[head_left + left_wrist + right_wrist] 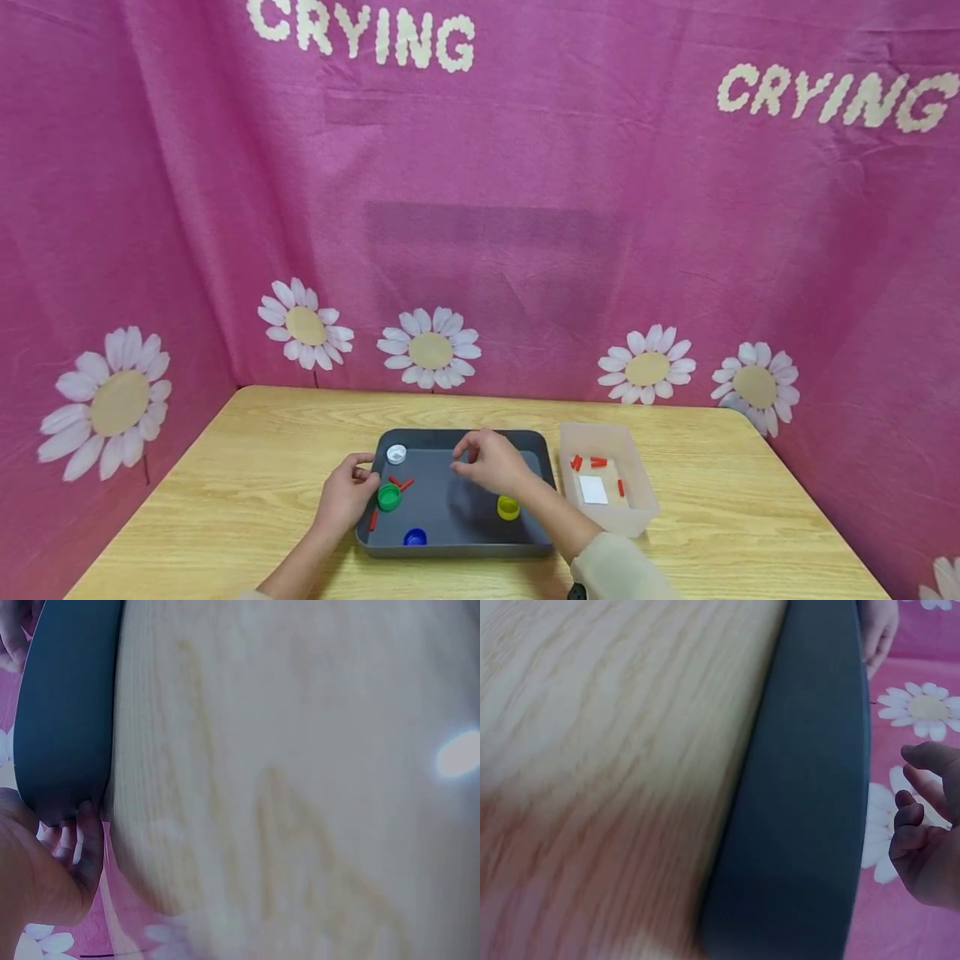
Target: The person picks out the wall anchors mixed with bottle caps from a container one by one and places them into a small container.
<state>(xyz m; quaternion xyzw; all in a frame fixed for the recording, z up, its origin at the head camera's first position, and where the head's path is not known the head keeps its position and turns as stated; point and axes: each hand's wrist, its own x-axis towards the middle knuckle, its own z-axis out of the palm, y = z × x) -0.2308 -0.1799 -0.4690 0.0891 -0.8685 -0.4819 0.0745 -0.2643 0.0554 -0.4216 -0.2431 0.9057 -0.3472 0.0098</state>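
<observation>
My left hand (347,496) holds the left edge of a dark grey tray (465,551), its thumb by the rim and its fingertips against the outer wall in the left wrist view. Over the middle of the tray hovers my right hand (491,463), thumb and index finger apart and the other fingers curled; nothing shows between them. Inside the tray are a white cap (396,454), a green cap (388,497), a blue cap (415,537) and a yellow cap (508,508), partly behind the right forearm. Small red sticks (406,483) lie near the green cap, another red stick (372,521) below it.
Right of the tray stands a translucent plastic box (637,521) holding several red pieces (598,462) and a white square (593,490). Both containers rest on a wooden table (292,433). A pink flowered curtain (525,275) hangs behind and along the sides.
</observation>
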